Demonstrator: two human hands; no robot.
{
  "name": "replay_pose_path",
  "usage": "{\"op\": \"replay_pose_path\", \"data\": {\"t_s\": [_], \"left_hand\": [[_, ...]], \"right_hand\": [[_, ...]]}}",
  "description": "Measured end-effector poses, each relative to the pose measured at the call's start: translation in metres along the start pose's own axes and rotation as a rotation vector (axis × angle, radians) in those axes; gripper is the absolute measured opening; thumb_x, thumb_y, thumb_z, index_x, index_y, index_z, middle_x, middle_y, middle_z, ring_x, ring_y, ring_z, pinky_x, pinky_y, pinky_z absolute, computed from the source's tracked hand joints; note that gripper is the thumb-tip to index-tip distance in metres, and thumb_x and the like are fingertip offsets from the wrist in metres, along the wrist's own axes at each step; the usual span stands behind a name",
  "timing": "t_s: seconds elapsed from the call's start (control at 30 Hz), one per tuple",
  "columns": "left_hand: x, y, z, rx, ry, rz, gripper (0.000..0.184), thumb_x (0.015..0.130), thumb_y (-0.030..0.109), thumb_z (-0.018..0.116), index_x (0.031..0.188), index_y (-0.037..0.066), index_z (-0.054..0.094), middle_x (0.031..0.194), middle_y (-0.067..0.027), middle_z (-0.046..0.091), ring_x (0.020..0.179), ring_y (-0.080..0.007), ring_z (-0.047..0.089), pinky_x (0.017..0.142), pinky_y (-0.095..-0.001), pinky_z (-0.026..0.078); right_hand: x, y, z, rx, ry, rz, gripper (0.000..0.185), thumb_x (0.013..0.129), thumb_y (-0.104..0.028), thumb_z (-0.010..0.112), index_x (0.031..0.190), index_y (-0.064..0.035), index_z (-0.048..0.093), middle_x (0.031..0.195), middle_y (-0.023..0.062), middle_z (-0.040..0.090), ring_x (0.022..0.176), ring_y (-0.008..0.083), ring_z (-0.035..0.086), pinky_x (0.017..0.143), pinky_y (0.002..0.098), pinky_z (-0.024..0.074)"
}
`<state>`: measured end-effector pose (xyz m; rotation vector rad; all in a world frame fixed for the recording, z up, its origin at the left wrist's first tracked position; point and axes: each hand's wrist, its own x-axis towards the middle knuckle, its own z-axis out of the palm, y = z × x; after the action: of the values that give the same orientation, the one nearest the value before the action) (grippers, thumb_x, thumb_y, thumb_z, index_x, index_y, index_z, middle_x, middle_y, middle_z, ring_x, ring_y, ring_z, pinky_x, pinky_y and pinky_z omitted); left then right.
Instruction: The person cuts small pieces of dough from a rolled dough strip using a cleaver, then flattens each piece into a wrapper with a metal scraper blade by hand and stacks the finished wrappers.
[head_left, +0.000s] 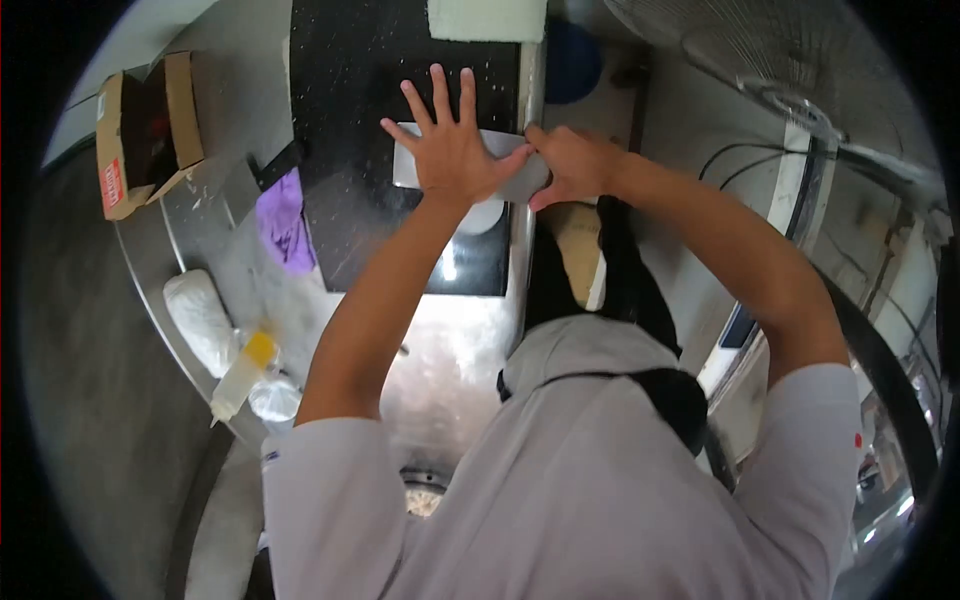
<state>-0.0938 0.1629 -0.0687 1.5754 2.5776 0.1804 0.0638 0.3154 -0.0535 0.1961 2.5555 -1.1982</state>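
Note:
A pale grey flat piece [408, 168] lies across the black speckled board [345, 110], reaching past its right edge. My left hand [450, 160] presses on it, palm down, with the fingers spread. At the piece's right end, my right hand [575, 165] pinches the edge between thumb and fingers. A round whitish shape [482, 217] shows on the board just below the piece, partly covered by it and my left wrist.
An open cardboard box [150, 140] stands at the left. Nearby are a purple cloth [284, 222], a white bag [200, 320] and a squeeze bottle with yellow [243, 375]. A white block [487, 18] sits at the top, a wire fan guard [770, 60] at upper right.

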Motion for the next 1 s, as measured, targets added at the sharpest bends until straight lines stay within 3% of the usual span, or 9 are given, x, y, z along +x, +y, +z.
{"op": "replay_pose_path", "data": {"t_s": [0.13,0.2,0.27,0.37,0.73,0.83,0.93,0.97,1.0], "left_hand": [[0.030,-0.013,-0.003,-0.063,0.213,-0.015,0.128,0.068,0.083,0.068,0.166,0.014,0.024,0.171,-0.0218,0.017,0.154,-0.0551,0.010,0.107,-0.0862,0.006],[0.046,0.008,-0.053,0.020,-0.032,-0.206,0.119,0.075,0.067,0.074,0.165,0.009,0.020,0.170,-0.0218,0.019,0.156,-0.0469,0.013,0.117,-0.0768,0.011],[0.038,-0.030,-0.001,-0.085,0.208,0.040,0.126,0.069,0.081,0.069,0.166,0.015,0.024,0.171,-0.0209,0.017,0.156,-0.0518,0.011,0.110,-0.0837,0.008],[-0.019,-0.037,0.004,-0.067,0.058,0.224,0.123,0.071,0.083,0.067,0.166,0.017,0.024,0.172,-0.0183,0.016,0.157,-0.0485,0.010,0.110,-0.0844,0.007],[0.027,-0.049,-0.012,-0.092,0.094,0.386,0.114,0.073,0.081,0.067,0.166,0.031,0.024,0.173,-0.0108,0.017,0.158,-0.0435,0.012,0.117,-0.0775,0.010],[0.019,-0.040,-0.002,-0.090,0.103,0.362,0.111,0.074,0.083,0.064,0.165,0.031,0.027,0.171,-0.0126,0.020,0.157,-0.0426,0.015,0.113,-0.0815,0.011],[0.050,-0.049,-0.005,-0.028,0.280,0.353,0.112,0.068,0.086,0.066,0.162,0.033,0.033,0.167,-0.0106,0.031,0.154,-0.0449,0.021,0.110,-0.0829,0.013],[0.056,-0.049,-0.017,0.096,0.311,0.317,0.099,0.075,0.072,0.072,0.158,0.028,0.040,0.161,-0.0111,0.041,0.151,-0.0408,0.030,0.112,-0.0772,0.022],[0.063,-0.032,-0.053,0.127,0.133,0.231,0.119,0.075,0.066,0.074,0.165,0.008,0.020,0.171,-0.0212,0.015,0.157,-0.0467,0.010,0.118,-0.0765,0.008]], "right_hand": [[0.032,0.011,-0.026,-0.083,0.044,-0.115,0.080,0.069,-0.038,0.093,0.123,0.0028,0.049,0.103,0.0287,0.069,0.102,0.0459,0.068,0.085,0.0487,0.0566],[0.043,-0.012,-0.050,-0.242,0.001,-0.004,0.079,0.069,-0.038,0.093,0.122,0.0018,0.050,0.103,0.0270,0.069,0.102,0.0453,0.068,0.085,0.0483,0.0565],[0.036,-0.006,-0.037,-0.244,0.073,-0.051,0.082,0.069,-0.043,0.093,0.119,0.0046,0.050,0.100,0.0292,0.068,0.100,0.0464,0.069,0.082,0.0494,0.0567],[0.002,-0.016,0.025,-0.023,-0.023,-0.031,0.086,0.070,-0.048,0.092,0.117,0.0092,0.049,0.092,0.0318,0.067,0.092,0.0490,0.069,0.080,0.0508,0.0575],[0.021,-0.028,0.001,-0.101,0.132,0.073,0.092,0.072,-0.054,0.089,0.119,0.0138,0.050,0.091,0.0359,0.068,0.092,0.0527,0.070,0.079,0.0501,0.0591],[0.007,-0.035,0.013,-0.042,-0.029,0.205,0.099,0.068,-0.054,0.091,0.125,0.0165,0.051,0.114,0.0356,0.066,0.105,0.0490,0.068,0.090,0.0461,0.0577],[0.035,0.010,0.008,-0.190,0.341,-0.165,0.083,0.077,-0.050,0.087,0.128,0.0046,0.052,0.099,0.0293,0.070,0.083,0.0484,0.069,0.074,0.0472,0.0586],[0.037,0.011,0.011,-0.226,0.445,-0.240,0.075,0.081,-0.048,0.084,0.130,-0.0005,0.052,0.094,0.0263,0.071,0.075,0.0472,0.070,0.068,0.0478,0.0587],[0.049,0.007,-0.006,-0.254,0.471,-0.167,0.066,0.082,-0.041,0.082,0.127,-0.0018,0.056,0.096,0.0259,0.072,0.080,0.0449,0.070,0.072,0.0488,0.0579]]}}
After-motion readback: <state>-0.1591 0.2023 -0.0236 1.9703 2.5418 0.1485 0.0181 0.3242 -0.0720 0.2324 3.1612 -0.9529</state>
